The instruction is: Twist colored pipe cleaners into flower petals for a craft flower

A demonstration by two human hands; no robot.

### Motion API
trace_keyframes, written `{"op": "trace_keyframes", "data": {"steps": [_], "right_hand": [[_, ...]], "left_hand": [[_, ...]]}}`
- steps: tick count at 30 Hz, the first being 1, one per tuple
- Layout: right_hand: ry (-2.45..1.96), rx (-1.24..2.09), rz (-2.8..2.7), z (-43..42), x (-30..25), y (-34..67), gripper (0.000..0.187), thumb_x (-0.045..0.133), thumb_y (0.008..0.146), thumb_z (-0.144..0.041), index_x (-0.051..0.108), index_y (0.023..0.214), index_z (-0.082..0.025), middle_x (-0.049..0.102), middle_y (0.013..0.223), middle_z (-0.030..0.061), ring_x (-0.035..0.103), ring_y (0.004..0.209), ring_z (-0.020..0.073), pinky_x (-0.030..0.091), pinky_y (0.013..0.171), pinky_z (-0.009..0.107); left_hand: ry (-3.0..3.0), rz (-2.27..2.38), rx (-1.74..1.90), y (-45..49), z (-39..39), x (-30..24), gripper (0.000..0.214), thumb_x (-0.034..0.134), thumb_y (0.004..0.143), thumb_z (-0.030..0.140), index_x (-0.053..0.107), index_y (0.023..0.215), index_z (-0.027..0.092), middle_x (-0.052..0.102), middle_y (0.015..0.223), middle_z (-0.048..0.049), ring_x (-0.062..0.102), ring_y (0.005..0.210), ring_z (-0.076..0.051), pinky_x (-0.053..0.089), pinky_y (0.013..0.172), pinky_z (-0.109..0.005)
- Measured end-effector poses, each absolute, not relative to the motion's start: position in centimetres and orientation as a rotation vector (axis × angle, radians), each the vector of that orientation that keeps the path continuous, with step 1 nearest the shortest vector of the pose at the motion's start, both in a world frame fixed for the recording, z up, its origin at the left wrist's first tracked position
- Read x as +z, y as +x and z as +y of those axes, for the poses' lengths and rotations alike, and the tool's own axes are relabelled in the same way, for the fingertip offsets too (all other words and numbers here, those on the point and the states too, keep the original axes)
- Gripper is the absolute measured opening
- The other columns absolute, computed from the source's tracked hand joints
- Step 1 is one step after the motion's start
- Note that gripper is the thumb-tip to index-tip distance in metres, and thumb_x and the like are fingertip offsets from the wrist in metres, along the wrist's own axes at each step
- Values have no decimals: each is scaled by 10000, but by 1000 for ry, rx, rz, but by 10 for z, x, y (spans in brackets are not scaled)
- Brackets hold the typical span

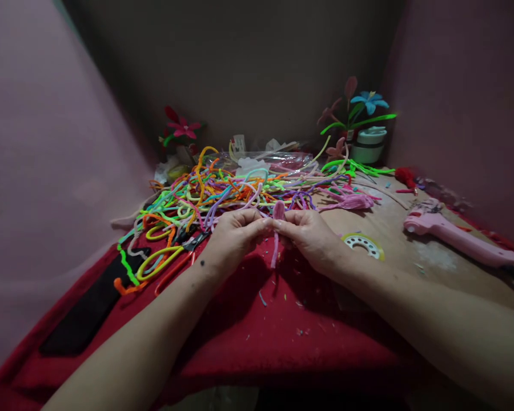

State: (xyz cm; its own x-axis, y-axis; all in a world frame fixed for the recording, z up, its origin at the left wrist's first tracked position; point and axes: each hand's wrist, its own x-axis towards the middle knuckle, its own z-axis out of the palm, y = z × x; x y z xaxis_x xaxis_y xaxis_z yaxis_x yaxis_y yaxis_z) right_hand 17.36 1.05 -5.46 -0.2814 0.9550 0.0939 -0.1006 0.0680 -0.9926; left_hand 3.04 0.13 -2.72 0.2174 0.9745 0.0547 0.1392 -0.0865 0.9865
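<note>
My left hand (241, 233) and my right hand (310, 235) meet over the front of the table, fingertips almost touching. Both pinch a pink pipe cleaner (278, 210) between thumb and finger. Its top is folded into a petal-like loop that stands above the fingers, and a straight tail hangs below them. The pinched part is hidden by my thumbs. Just behind my hands spreads a tangled heap of coloured pipe cleaners (223, 191). A bundle of pink pipe cleaners (353, 201) lies beyond my right hand.
Yellow-handled scissors (160, 264) and a black flat case (92, 308) lie left. A tape roll (363, 246) and a pink glue gun (460, 231) rest on the board (398, 268) at right. Pipe-cleaner flowers (370, 103) and a mint-green container (369, 145) stand behind. Scraps dot the red cloth (308, 354).
</note>
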Motion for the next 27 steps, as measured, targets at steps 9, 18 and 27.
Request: {"op": "trace_keyframes", "data": {"steps": [9, 18, 27], "right_hand": [[-781, 1449, -1130, 19, -59, 175, 222, 645, 696, -311, 539, 593, -145, 445, 502, -55, 337, 461, 58, 232, 475, 236], [-712, 1608, -1054, 16, -61, 173, 229, 725, 630, -325, 635, 713, -132, 528, 555, -31, 408, 470, 61, 278, 459, 220], [-757, 1509, -1096, 18, -62, 176, 202, 706, 652, -315, 614, 663, -136, 512, 540, -39, 405, 462, 57, 277, 460, 215]], "left_hand": [[1206, 1067, 1148, 26, 10, -32, 207, 620, 743, 336, 576, 709, 137, 540, 584, 27, 444, 434, -49, 340, 415, -175], [1352, 1112, 928, 38, 0, -37, 195, 645, 717, 304, 553, 662, 141, 424, 441, 72, 306, 369, -32, 195, 379, -182], [1414, 1095, 919, 37, 1, -40, 255, 594, 764, 361, 525, 639, 149, 434, 408, 64, 324, 335, -41, 193, 367, -184]]}}
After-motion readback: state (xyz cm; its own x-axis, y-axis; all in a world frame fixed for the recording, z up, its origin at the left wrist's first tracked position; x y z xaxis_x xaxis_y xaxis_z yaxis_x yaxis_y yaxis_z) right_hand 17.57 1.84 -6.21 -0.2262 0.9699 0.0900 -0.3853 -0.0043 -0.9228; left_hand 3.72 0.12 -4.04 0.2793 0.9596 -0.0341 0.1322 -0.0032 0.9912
